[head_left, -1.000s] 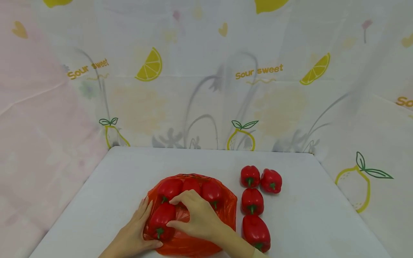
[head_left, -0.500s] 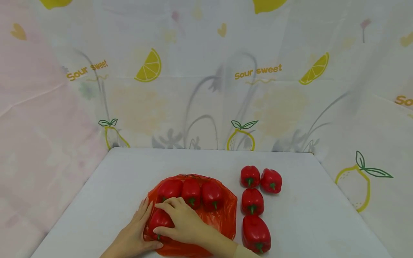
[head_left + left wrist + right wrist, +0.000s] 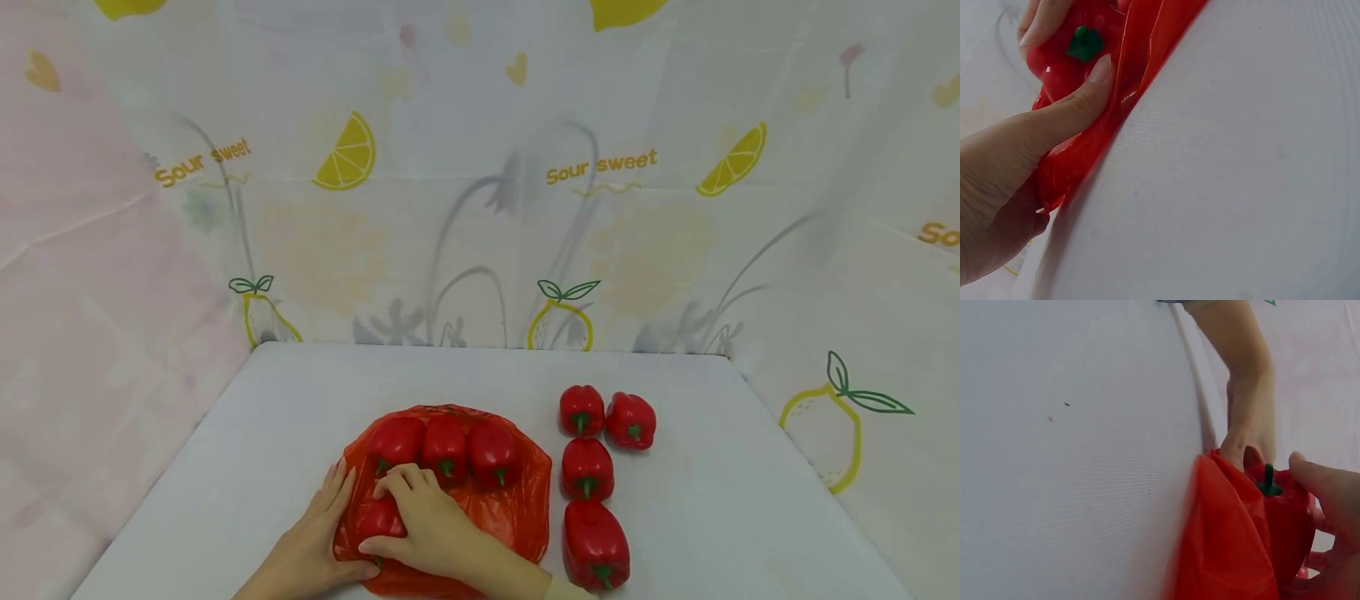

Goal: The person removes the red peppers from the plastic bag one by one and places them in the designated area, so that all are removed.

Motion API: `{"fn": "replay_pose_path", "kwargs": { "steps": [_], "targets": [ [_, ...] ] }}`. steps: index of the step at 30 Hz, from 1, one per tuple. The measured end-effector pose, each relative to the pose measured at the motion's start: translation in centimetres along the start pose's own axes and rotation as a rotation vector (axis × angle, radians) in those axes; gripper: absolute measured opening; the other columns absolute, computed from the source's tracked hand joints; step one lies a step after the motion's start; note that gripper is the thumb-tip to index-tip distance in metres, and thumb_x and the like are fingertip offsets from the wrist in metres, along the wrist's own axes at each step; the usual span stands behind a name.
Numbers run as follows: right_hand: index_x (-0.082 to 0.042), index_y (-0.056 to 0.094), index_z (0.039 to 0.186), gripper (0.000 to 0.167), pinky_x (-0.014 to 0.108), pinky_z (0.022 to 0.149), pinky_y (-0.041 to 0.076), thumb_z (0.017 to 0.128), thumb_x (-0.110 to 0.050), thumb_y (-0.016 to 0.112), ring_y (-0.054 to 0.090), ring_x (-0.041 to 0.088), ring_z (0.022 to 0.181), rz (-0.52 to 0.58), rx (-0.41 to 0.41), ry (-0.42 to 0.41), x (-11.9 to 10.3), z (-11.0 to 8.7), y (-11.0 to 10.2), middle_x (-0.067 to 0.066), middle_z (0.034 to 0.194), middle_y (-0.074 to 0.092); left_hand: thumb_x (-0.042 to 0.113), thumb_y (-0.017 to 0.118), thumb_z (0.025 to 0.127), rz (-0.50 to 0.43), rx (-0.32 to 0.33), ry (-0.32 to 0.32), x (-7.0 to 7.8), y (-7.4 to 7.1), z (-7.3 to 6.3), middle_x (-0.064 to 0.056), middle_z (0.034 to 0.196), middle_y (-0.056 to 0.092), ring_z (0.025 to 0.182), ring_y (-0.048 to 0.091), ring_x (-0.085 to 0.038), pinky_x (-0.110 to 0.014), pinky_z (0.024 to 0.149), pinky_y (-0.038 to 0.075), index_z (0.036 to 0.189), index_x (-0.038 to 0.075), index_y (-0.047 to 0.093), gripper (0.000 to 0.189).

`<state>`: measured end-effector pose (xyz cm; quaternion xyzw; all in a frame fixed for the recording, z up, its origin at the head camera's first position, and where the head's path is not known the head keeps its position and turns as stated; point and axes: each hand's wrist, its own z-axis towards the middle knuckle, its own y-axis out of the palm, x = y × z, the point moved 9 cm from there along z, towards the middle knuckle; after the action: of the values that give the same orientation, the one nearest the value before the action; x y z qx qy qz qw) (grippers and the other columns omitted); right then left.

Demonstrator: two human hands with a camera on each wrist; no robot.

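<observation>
My right hand (image 3: 431,525) holds a red bell pepper (image 3: 380,518) at the near left of an orange-red plastic bag (image 3: 487,512). Its thumb and fingers lie on either side of the pepper, hiding part of it. In the right wrist view the green stem (image 3: 1269,484) shows beside the thumb. My left hand (image 3: 309,542) holds the bag's left edge, fingers along the side and thumb at the near corner. Three more bell peppers (image 3: 396,442) sit in a row at the bag's far side.
Right of the bag, several red bell peppers (image 3: 596,542) stand on the white table (image 3: 712,500), most in a column with one beside the farthest. A patterned cloth (image 3: 450,250) hangs behind the table and along both sides.
My right hand has moved slightly left and down, and its fingers have closed around the near-left pepper. The middle pepper of the far row is more exposed. The left hand stays in place.
</observation>
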<state>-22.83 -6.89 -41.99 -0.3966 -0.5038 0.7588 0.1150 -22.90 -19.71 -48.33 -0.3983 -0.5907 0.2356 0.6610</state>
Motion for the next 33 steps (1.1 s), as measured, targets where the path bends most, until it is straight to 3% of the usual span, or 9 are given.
{"fn": "replay_pose_path", "kwargs": {
  "steps": [7,13,19,24,33],
  "targets": [
    [-0.022,0.044,0.114,0.050,0.020,0.081,0.049,0.083,-0.049,0.071,0.045,0.008,0.104,0.039,-0.029,0.011,0.1,-0.4,0.1,-0.007,0.122,0.046,0.063,0.079,0.063,0.000,-0.014,0.007,0.2,0.1,-0.1,-0.019,0.159,0.004,0.142,0.014,-0.045,-0.060,0.089,0.046,0.153,0.001,0.015,0.127],
    [-0.018,0.044,0.121,0.062,0.021,0.084,0.049,0.077,-0.042,0.080,0.043,0.008,0.110,0.077,0.049,0.025,0.5,-0.9,-0.6,-0.007,0.125,0.044,0.063,0.080,0.062,-0.006,-0.020,-0.016,0.1,0.1,-0.1,-0.020,0.159,0.005,0.139,0.015,-0.050,-0.061,0.085,0.047,0.153,0.002,0.017,0.126],
    [-0.014,0.039,0.137,0.083,0.031,0.089,0.051,0.072,-0.039,0.084,0.045,0.012,0.120,0.111,0.164,0.069,1.3,-1.8,-3.7,-0.004,0.135,0.044,0.064,0.079,0.062,0.005,-0.016,-0.007,0.2,0.0,-0.1,-0.022,0.159,0.007,0.138,0.017,-0.053,-0.062,0.086,0.047,0.152,0.000,0.019,0.126],
    [-0.019,0.037,0.140,0.084,0.031,0.087,0.052,0.073,-0.036,0.084,0.046,0.014,0.121,0.207,0.253,0.067,1.8,-2.6,-6.7,-0.003,0.138,0.044,0.067,0.076,0.063,0.017,-0.016,0.000,0.3,-0.1,-0.1,-0.022,0.159,0.007,0.136,0.019,-0.054,-0.063,0.086,0.046,0.152,0.000,0.019,0.126],
    [-0.023,0.035,0.141,0.085,0.031,0.086,0.052,0.073,-0.026,0.086,0.045,0.016,0.122,0.333,0.341,-0.062,1.9,-4.2,-10.6,-0.003,0.139,0.043,0.069,0.075,0.063,0.015,-0.020,-0.001,0.2,-0.1,-0.1,-0.023,0.158,0.005,0.136,0.017,-0.055,-0.065,0.087,0.044,0.152,0.000,0.017,0.127]
  ]
}}
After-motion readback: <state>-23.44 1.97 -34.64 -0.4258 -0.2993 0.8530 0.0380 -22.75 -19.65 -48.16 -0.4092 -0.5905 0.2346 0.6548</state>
